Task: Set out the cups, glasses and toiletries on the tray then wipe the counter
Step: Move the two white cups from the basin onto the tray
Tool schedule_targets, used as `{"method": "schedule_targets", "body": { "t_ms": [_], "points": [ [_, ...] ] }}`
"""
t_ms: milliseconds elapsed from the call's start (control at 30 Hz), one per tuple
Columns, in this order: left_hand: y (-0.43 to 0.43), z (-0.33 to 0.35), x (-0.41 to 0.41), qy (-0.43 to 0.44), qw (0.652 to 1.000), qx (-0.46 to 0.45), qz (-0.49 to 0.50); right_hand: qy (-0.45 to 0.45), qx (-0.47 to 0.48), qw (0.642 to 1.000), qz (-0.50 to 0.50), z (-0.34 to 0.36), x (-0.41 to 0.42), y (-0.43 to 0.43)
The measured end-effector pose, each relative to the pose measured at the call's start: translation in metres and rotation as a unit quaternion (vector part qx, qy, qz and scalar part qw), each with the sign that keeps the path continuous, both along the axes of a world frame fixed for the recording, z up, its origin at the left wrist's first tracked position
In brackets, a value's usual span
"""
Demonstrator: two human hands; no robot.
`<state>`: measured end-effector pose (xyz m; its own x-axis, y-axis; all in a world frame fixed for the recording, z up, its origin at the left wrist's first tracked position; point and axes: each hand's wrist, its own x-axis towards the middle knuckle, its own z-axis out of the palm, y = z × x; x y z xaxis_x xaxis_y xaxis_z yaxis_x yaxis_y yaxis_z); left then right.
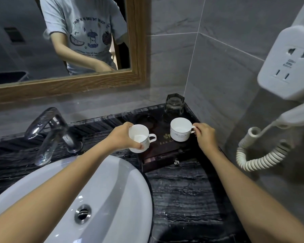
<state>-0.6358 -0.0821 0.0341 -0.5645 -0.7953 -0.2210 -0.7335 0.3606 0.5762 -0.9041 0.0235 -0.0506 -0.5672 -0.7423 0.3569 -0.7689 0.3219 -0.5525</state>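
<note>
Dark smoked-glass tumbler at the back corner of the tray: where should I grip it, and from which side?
Grip the dark faceted glass tumbler around its upper walls, coming from above and the front-left. It stands upright with flat facets that suit opposing fingers. The tiled walls crowd its back and right, and the right-hand white cup blocks a low frontal reach.

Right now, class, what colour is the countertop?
Black stone countertop with pale grey veining; head view.
</note>
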Motion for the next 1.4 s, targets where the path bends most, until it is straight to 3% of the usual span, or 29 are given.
{"method": "schedule_targets", "body": {
  "t_ms": [333,500,700,1400],
  "points": [
    [0.005,-0.003,-0.010,0.013,1.000,0.005,0.013,-0.095,-0.031,0.992,-0.076,0.004,0.005,-0.011],
    [0.005,-0.006,-0.014,0.021,0.999,-0.001,0.037,-0.152,-0.124,0.971,-0.138,0.000,0.049,0.007],
    [0.003,-0.012,-0.020,0.020,0.998,-0.015,0.053,-0.234,-0.077,0.961,-0.124,0.001,0.070,-0.006],
    [-0.003,-0.023,-0.054,0.010,0.998,-0.029,0.059,-0.217,-0.103,0.959,-0.152,-0.006,0.062,-0.032]
  ]
}}
